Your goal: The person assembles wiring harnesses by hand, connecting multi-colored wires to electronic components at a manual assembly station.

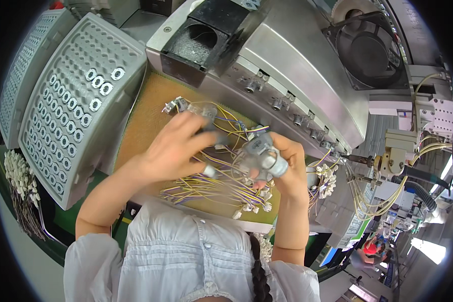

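My right hand [291,166] is closed around small grey metal parts [261,148], one with a pale round end; motion blur hides their exact kind. Left of it, my left hand [173,146] reaches over the brown work mat [141,118], its fingers bent and smeared by motion. A blurred dark shape lies by those fingertips, and I cannot tell whether they grip it. Beneath and between both hands spreads a bundle of thin yellow and purple wires [211,189] with white connectors [251,205]. Beyond my left hand, a small metal part [175,104] lies on the mat.
Grey trays [80,108] holding many metal rings stand at the left, beside a bunch of white-tipped wires [21,176]. A steel machine [302,65] with a row of metal fixtures runs along the back. A black fan [370,48] and a machine head [395,151] are at right.
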Motion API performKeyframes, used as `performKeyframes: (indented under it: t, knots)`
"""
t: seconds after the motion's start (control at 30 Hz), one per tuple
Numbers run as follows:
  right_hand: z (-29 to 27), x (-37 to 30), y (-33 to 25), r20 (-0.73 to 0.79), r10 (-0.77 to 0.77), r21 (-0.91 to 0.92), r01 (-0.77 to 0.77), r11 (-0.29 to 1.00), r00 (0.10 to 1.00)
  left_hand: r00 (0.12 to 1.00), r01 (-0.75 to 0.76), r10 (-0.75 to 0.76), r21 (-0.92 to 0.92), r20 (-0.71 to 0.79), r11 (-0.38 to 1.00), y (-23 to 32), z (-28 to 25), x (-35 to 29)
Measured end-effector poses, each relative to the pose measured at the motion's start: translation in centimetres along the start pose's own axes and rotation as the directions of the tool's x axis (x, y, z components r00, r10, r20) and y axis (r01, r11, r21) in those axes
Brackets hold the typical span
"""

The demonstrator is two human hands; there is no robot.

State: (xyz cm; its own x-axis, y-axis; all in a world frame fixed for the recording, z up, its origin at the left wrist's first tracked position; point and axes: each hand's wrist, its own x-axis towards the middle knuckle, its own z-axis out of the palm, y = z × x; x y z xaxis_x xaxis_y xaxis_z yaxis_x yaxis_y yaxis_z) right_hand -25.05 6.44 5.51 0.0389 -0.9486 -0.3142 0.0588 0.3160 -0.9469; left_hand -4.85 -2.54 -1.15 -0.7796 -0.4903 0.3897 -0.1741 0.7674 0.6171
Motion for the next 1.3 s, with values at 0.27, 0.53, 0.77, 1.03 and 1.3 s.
performKeyframes:
  t: [0.27,0.53,0.77,1.03,1.3]
  knots:
    - [3.4,0.5,1.6,-0.482,-0.042,0.338,0.230,0.913,0.875,0.993,0.047,-0.064,0.161,0.102,0.986,2.0,-3.4,-1.7]
    - [6.9,5.7,0.7,-0.495,-0.026,0.370,0.237,0.898,0.869,0.964,0.265,-0.261,-0.143,0.044,0.954,3.8,-4.0,-1.9]
    - [4.2,4.9,-1.6,-0.184,0.050,0.447,0.038,0.894,0.982,0.988,0.099,-0.123,-0.238,-0.088,0.966,4.0,-2.9,0.8]
    - [5.9,-2.8,-0.6,-0.169,-0.419,-0.558,0.264,0.787,0.892,0.946,-0.042,-0.048,-0.269,-0.321,0.962,4.3,-1.4,0.0]
    - [1.7,-3.1,-0.2,-0.169,-0.504,-0.615,0.309,0.725,0.847,0.736,0.635,-0.486,0.232,-0.472,0.736,-1.4,-7.1,1.1]
